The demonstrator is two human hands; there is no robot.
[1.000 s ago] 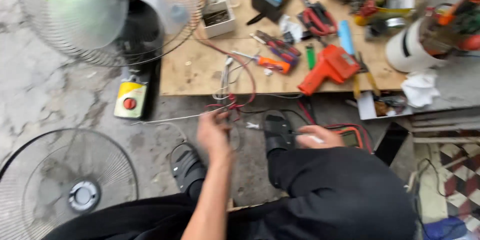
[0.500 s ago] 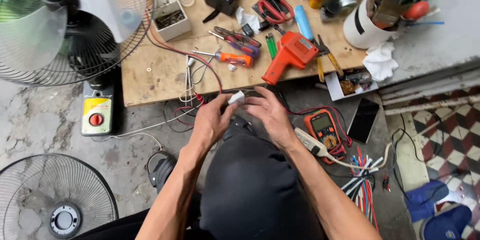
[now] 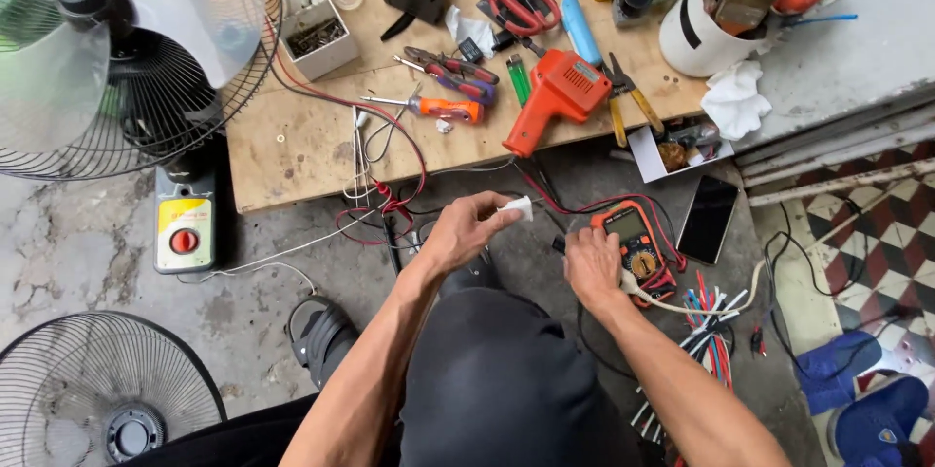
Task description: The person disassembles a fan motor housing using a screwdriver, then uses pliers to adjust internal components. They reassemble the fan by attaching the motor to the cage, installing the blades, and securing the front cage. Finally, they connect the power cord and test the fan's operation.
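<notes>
Since the earlier frame, hands have parted: they were bunched together over the knee, now the right hand (image 3: 591,265) has dropped to the right, beside the multimeter (image 3: 631,241), while the left hand (image 3: 467,230) has kept the white piece.

Left hand: forearm runs up from lower left, wrist straight, thumb and fingers pinched on a small white connector (image 3: 518,208), held above the concrete floor (image 3: 88,243) just ahead of the knee. Thin wires (image 3: 390,199) trail from below the hand toward the board.

Right hand: forearm comes up from lower right, knuckles up, fingers curled down at the multimeter's left edge. Whether it grips anything there I cannot tell; the fingertips are hidden.

Multimeter lies on the floor, orange case, dial facing up, red and black leads looped around it. A dark phone (image 3: 707,219) lies just to its right. Loose coloured wire offcuts (image 3: 711,331) lie near the right forearm.

Wooden board (image 3: 292,150) ahead carries an orange solder gun (image 3: 555,97), screwdriver (image 3: 429,107), pliers (image 3: 521,4), and a white tool cup (image 3: 696,38) stands at its right end. Fan (image 3: 107,68) stands at upper left, and a fan guard (image 3: 97,394) lies at lower left.
</notes>
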